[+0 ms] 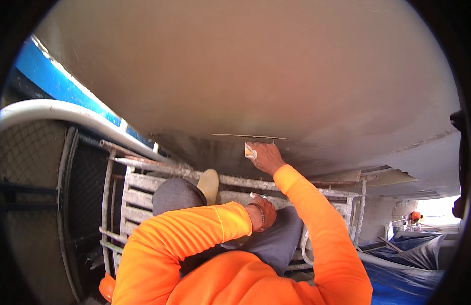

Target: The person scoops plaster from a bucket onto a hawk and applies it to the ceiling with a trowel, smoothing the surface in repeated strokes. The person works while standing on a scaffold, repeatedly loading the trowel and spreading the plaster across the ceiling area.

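My right hand [266,157] is raised to a large grey-brown smooth surface [266,66]. Its fingers close around a small tool with an orange handle [249,151], smeared with white paste. Just above these fingers runs a thin pale straight line [251,136]; I cannot tell whether it is the tool's blade edge or a seam. My left hand [263,211], a dark bracelet at its wrist, is closed low over my lap. Something whitish with a bit of green shows at its fingers, too small to name.
A worn, paint-spattered scaffold platform [144,181] with metal rails lies beneath my legs. On the left are a white curved pipe [57,108] and wire mesh [29,152]. At lower right hang blue tarpaulins [398,274]. A person in orange [415,217] appears far right.
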`<action>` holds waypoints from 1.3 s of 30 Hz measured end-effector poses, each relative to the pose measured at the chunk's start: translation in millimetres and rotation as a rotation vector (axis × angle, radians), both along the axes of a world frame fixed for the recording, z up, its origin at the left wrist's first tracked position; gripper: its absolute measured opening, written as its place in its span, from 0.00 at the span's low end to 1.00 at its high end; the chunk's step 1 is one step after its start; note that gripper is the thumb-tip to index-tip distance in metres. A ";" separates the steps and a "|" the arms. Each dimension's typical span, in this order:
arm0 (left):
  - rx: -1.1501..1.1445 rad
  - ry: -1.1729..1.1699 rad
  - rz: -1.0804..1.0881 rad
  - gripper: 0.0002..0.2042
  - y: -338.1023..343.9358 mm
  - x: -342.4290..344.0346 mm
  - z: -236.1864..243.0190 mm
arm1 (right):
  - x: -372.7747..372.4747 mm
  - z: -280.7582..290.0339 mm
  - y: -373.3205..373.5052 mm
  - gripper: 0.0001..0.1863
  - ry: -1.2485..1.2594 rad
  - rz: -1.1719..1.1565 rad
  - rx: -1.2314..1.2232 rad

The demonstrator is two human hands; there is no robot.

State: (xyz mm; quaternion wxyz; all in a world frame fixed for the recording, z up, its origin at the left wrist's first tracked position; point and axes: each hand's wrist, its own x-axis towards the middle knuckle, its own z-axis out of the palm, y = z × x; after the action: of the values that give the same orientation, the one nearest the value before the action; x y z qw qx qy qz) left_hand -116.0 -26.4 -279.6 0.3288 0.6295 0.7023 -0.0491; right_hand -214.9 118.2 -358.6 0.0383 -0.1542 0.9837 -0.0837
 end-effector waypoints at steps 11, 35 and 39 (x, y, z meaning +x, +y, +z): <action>0.060 -0.056 0.169 0.33 -72.5 -0.6 39.5 | -34.4 -214.3 -5.4 0.30 -0.317 -0.222 0.114; -0.008 -0.097 0.221 0.27 -13.7 -39.7 17.1 | -55.9 254.8 -8.6 0.21 0.687 -0.003 -0.661; 0.023 -0.071 0.214 0.26 -6.0 -44.8 14.8 | -49.5 320.0 32.9 0.16 1.035 -0.006 -0.763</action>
State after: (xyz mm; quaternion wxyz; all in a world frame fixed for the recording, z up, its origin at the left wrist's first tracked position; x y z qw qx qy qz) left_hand -160.8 -32.4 -264.8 0.3498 0.5560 0.7538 0.0167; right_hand -264.4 151.2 -38.6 -0.4991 -0.1746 0.7765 -0.3426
